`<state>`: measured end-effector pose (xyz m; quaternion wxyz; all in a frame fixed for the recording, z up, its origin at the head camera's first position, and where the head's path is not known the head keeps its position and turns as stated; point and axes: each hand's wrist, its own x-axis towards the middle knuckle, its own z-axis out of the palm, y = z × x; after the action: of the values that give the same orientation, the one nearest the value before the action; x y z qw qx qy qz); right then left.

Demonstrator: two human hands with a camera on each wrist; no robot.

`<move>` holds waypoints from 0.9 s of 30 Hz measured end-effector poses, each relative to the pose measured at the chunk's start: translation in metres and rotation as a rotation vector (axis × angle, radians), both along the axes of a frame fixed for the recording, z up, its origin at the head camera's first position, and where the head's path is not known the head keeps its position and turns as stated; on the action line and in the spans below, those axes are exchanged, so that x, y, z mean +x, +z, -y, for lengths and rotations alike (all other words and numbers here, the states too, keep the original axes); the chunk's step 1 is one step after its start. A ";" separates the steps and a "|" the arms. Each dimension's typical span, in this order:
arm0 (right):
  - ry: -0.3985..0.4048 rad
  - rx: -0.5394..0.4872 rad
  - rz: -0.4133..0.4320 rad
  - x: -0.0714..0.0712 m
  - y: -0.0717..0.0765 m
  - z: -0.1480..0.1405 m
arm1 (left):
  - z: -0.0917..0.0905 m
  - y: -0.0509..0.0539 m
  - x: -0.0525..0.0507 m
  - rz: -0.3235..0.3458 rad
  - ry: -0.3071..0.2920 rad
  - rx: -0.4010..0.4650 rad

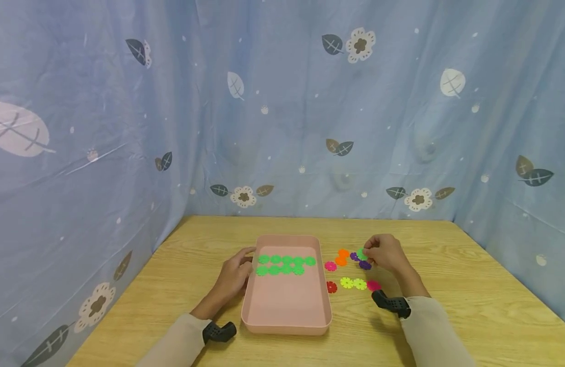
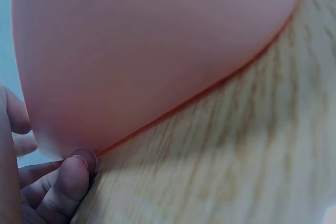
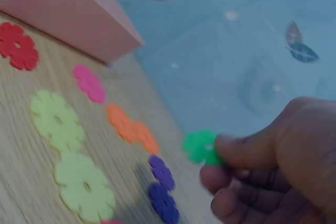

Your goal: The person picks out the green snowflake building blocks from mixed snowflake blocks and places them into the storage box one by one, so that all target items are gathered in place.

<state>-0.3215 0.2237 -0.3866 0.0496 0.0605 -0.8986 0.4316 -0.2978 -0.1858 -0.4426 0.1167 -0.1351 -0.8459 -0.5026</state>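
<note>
My right hand [image 1: 387, 253] pinches a green flower-shaped plastic disc [image 3: 200, 147] between thumb and fingers, held just above the table to the right of the tray. Two purple discs [image 3: 164, 203] lie close below it. My left hand [image 1: 233, 272] rests by the left wall of the pink tray [image 1: 287, 308], its fingertips touching the outside near the far corner in the left wrist view. Inside the tray, two rows of green flower discs [image 1: 287, 260] lie across the far half.
Beside the tray's right wall lie two orange discs [image 1: 341, 261], a pink disc [image 1: 330, 266], a red disc [image 1: 331, 287], two yellow discs [image 1: 347, 282] and another pink disc [image 1: 373, 285]. A blue patterned curtain [image 1: 301, 112] surrounds the wooden table [image 1: 218, 229].
</note>
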 end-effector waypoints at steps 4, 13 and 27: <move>0.057 -0.086 -0.012 -0.010 0.005 0.018 | 0.000 0.001 0.000 0.003 0.012 0.004; 0.230 -0.069 0.032 -0.021 0.018 0.056 | -0.001 0.000 -0.001 -0.013 0.026 -0.020; 0.391 0.054 0.097 -0.025 0.028 0.096 | 0.000 -0.001 -0.001 -0.022 0.011 -0.008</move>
<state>-0.3463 0.1272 -0.3590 -0.0799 0.2142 -0.8825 0.4110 -0.2993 -0.1859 -0.4433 0.1284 -0.1363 -0.8472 -0.4971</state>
